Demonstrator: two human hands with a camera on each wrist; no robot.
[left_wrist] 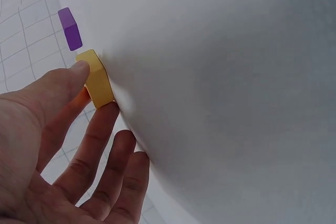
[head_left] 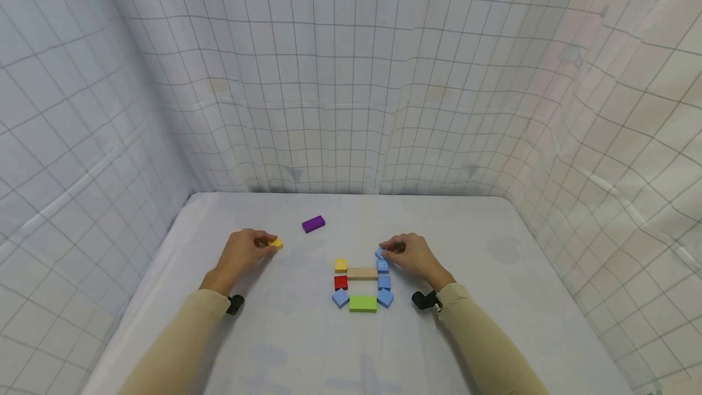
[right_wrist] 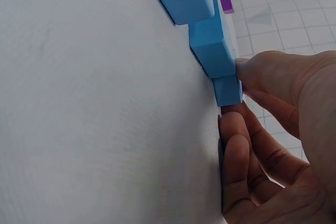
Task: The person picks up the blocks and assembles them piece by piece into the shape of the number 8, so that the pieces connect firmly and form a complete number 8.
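At the left of the table, my left hand [head_left: 245,255] pinches a small yellow block [left_wrist: 98,80] between thumb and fingers, close over the white cloth. My right hand [head_left: 412,254] holds a small blue block [head_left: 379,253] between thumb and fingertips. That block sits at the far end of a blue column, right by a blue block with a pale mark [head_left: 382,266]. In the right wrist view, the held blue block [right_wrist: 228,91] is partly hidden behind a nearer one [right_wrist: 211,45]. The remaining fingers of both hands curve loosely near the tabletop.
Between the hands lies an arrangement: a yellow block [head_left: 340,265], a red block [head_left: 340,283], a wooden bar [head_left: 362,274], a green block [head_left: 363,304] and tilted blue blocks [head_left: 340,298] at the near corners. A purple block [head_left: 314,224] lies farther back. Gridded curtains [head_left: 351,78] surround the table.
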